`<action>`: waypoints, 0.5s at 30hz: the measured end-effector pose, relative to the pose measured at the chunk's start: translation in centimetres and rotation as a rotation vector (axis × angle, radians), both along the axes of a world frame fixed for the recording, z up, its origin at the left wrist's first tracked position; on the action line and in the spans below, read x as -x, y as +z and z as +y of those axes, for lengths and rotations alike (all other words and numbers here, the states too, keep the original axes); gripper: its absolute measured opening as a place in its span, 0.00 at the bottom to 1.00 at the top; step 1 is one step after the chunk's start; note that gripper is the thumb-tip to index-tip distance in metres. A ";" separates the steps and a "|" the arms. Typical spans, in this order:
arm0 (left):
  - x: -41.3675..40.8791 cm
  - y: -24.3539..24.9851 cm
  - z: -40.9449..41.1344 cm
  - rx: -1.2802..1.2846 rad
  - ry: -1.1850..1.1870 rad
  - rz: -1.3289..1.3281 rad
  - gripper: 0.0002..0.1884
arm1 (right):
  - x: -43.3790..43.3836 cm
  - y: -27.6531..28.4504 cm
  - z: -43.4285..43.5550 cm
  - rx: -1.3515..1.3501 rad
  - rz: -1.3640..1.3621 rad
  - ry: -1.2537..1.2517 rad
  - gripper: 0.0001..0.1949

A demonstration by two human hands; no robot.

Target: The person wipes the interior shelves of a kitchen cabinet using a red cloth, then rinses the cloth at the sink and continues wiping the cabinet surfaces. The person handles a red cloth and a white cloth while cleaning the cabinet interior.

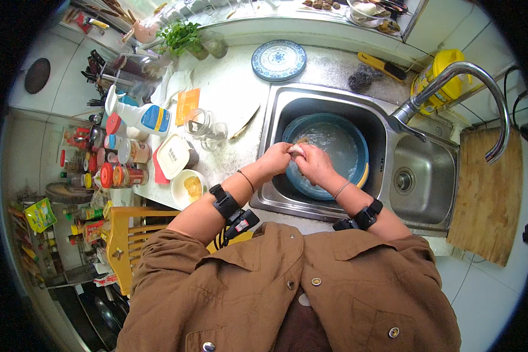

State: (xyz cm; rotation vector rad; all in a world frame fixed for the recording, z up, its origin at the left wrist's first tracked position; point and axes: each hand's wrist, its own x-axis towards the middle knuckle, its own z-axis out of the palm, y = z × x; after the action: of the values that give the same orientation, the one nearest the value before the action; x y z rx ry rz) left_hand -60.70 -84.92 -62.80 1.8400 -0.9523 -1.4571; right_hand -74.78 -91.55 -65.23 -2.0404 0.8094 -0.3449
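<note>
Both hands meet over a blue basin [361, 143] of cloudy water that sits in the large sink bowl [378, 132]. Between the fingertips of my left hand [274, 159] and my right hand [315, 164] is a small pinkish-white item [296, 151], held at the basin's left side. Fingers cover most of it, so its kind cannot be told. A brownish strip shows just above it. Along the basin's lower right rim, close to my right wrist, rests a curved yellow object [363, 175].
A chrome faucet [455, 70] arches over the small sink bowl [422, 189]. Patterned plates [279, 60] are stacked behind the sink. Left on the counter stand a spray bottle [143, 115], glass jars [199, 122] and a white bowl [179, 193]. A wooden cutting board [488, 193] leans at right.
</note>
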 end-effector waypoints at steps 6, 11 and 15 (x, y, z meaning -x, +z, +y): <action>-0.3 1.9 0.8 -0.089 0.019 0.311 0.17 | 1.6 1.8 -0.4 0.287 0.050 0.091 0.11; -0.3 2.1 0.7 -0.089 0.058 0.262 0.15 | 1.1 1.3 -1.4 0.527 0.102 0.052 0.08; -0.4 2.3 0.5 -0.101 0.068 0.237 0.13 | 0.4 1.0 -1.5 0.556 0.153 -0.026 0.07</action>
State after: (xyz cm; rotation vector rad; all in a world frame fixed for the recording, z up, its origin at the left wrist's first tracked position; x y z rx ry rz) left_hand -60.26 -84.41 -60.45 1.7036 -0.7064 -1.6634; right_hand -75.20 -93.07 -64.25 -2.6006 0.9044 -0.4719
